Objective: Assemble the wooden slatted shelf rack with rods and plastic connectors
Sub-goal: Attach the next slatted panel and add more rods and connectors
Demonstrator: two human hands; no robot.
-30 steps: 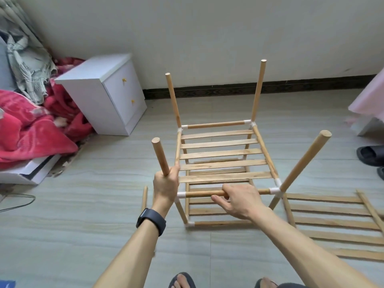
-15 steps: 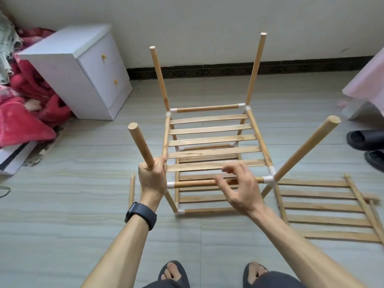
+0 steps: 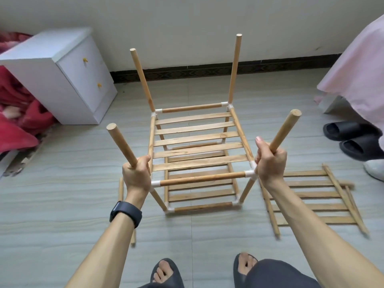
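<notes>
Currently, the left hand [image 3: 136, 173] clamps the near-left rod [image 3: 121, 144] of the rack [image 3: 195, 142] and the right hand [image 3: 270, 161] clamps the near-right rod [image 3: 285, 129]. The rack stands mid-floor [image 3: 62, 183]. Next, probably: square both rods, then fit the loose slatted panel [image 3: 311, 196].

With the rack [image 3: 195, 146] at the dial's centre, it stands on the floor [image 3: 62, 194], one slatted tier above another, and a rod rises from each upper corner. The left hand [image 3: 136, 173] grips the near-left rod [image 3: 121, 144] at eight o'clock. The right hand [image 3: 270, 163] grips the near-right rod [image 3: 284, 129] at four o'clock. The far-left rod [image 3: 142, 80] stands at eleven o'clock and the far-right rod [image 3: 234, 69] at one. A loose slatted panel [image 3: 311, 202] lies flat on the floor at four o'clock, just beside the rack. A loose stick [image 3: 120, 189] lies at eight o'clock, partly behind the left forearm. A cabinet [image 3: 62, 80] sits at ten o'clock against the wall [image 3: 187, 28], and slippers [image 3: 345, 130] lie at three.
</notes>
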